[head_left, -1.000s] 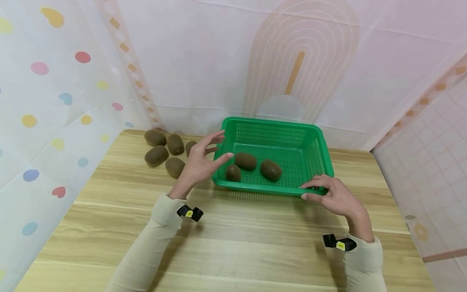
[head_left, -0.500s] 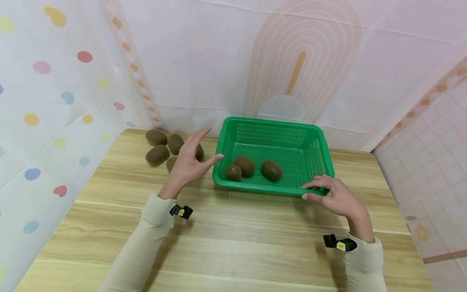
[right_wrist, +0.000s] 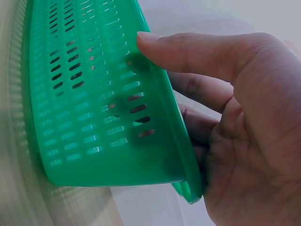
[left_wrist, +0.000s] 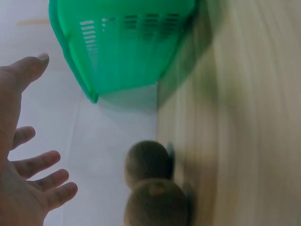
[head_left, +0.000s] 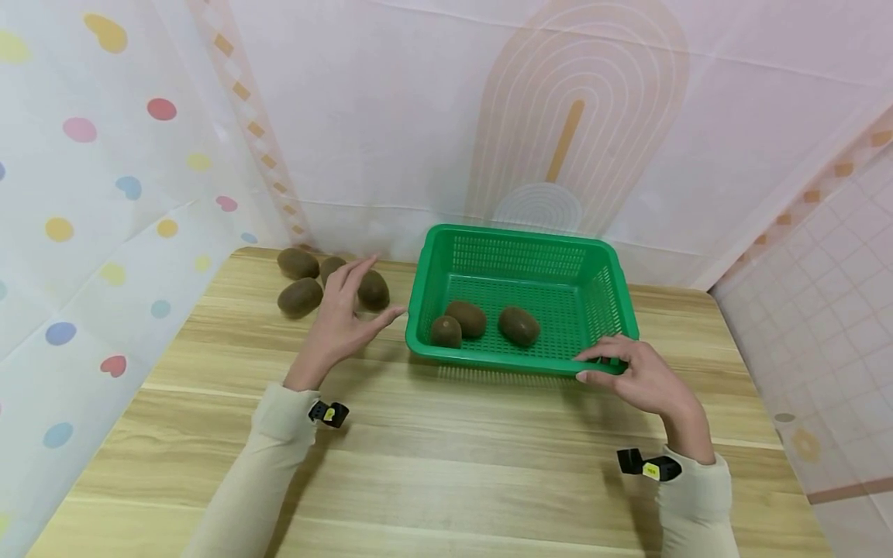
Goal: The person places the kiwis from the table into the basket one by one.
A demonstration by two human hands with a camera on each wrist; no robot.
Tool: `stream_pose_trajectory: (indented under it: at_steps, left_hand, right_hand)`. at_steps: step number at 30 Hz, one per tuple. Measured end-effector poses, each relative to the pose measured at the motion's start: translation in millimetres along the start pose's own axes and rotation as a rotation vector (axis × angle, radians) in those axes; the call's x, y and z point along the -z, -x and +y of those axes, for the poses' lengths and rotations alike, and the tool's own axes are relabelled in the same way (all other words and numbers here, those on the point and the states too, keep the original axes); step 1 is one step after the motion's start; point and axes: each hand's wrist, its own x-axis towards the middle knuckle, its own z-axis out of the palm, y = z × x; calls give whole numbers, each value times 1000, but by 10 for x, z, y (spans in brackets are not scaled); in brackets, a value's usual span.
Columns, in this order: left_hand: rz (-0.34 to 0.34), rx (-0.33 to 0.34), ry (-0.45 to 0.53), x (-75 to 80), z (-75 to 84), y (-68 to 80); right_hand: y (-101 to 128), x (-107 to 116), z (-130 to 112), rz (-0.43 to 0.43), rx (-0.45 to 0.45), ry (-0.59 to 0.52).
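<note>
A green plastic basket [head_left: 600, 256] stands on the wooden table with three brown kiwis [head_left: 467, 318] inside. My right hand [head_left: 628, 370] grips its front right rim. In the right wrist view my right hand [right_wrist: 235, 117] has its thumb on the outer wall of the basket [right_wrist: 103, 94] and its fingers behind the rim. My left hand [head_left: 342, 310] hovers with fingers spread over the loose kiwis [head_left: 300, 297] left of the basket, holding nothing. In the left wrist view my left hand [left_wrist: 23, 179] is open beside two kiwis [left_wrist: 148, 160], with the basket [left_wrist: 122, 42] beyond.
Several kiwis lie in a cluster at the table's [head_left: 446, 480] far left corner, one [head_left: 373, 291] close to the basket. Patterned curtain walls close in the back and both sides. Bare wood stretches toward the near edge.
My left hand has moved left from the basket's left rim to above the loose kiwis. The right hand and the basket have stayed put.
</note>
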Motion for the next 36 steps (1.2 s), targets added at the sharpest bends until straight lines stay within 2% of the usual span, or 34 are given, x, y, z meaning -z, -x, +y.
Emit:
stream_pose_trajectory:
  at_steps: [5,8,16,27,32,36]
  left_hand:
    - [13,-13,-11,31,-120,71]
    - [6,7,-23,51,-191,117]
    - [-76,136,-56,87,-382,229]
    - [-177,307,-8,123,-536,324]
    - [-206,346,-13,133,-596,343]
    - [-183,353,-2,119,-635,350]
  right_hand:
    - [2,0,1,-1,-2,-4]
    - [2,-2,2,0,-1,-2]
    - [2,2,2,-1,-6,-3]
    - [-7,1,9,-1,7,-12]
    - [-8,3,20,-13,-9,-45]
    - [-10,3,27,-12,-13,-41]
